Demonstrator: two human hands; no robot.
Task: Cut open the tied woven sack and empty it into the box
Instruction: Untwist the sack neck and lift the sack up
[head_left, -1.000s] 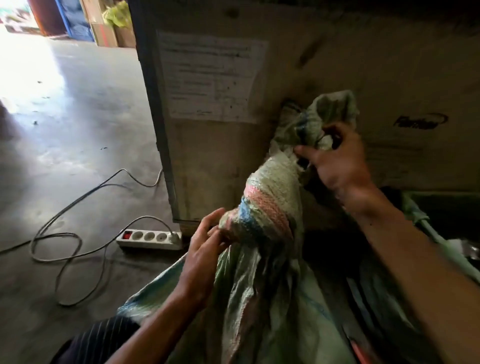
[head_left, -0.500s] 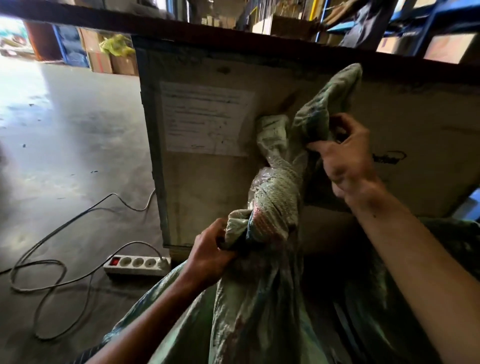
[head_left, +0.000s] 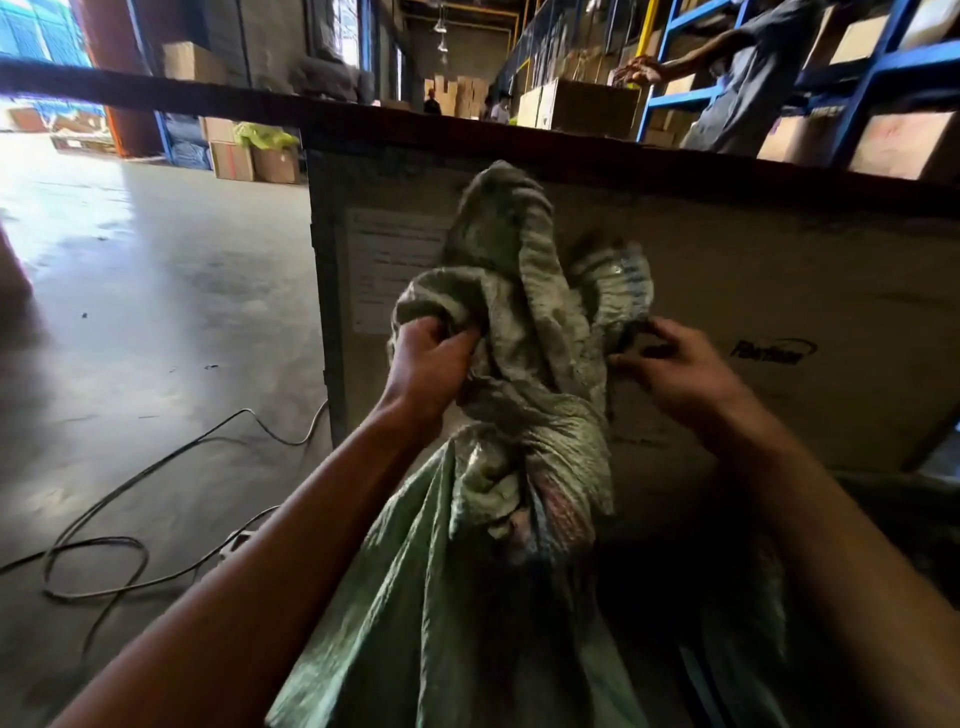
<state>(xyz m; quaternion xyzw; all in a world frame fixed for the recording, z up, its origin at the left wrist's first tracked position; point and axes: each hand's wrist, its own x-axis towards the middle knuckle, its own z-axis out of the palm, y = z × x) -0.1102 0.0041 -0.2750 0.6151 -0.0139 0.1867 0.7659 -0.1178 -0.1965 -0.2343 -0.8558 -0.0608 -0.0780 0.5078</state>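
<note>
A pale green woven sack (head_left: 467, 571) stands upright in front of me, its neck bunched and knotted (head_left: 519, 415), with loose top flaps rising above the knot. My left hand (head_left: 426, 364) grips the left flap of the sack's mouth. My right hand (head_left: 675, 369) pinches the right flap with fingertips. Behind the sack stands a large cardboard box (head_left: 779, 291), its dark top rim higher than the sack's top. A white paper label (head_left: 384, 270) is stuck on the box wall. No cutting tool shows.
Grey concrete floor (head_left: 156, 312) stretches left, with a black cable (head_left: 130, 519) looped on it. Stacked cartons (head_left: 249, 161) sit at the far left. Another person (head_left: 743, 78) reaches over a carton beside blue shelving (head_left: 883, 67) at the upper right.
The sack's top has risen and I look higher, so the box rim and warehouse beyond show. My left hand has climbed from the neck to the left flap; my right hand now pinches the right flap.
</note>
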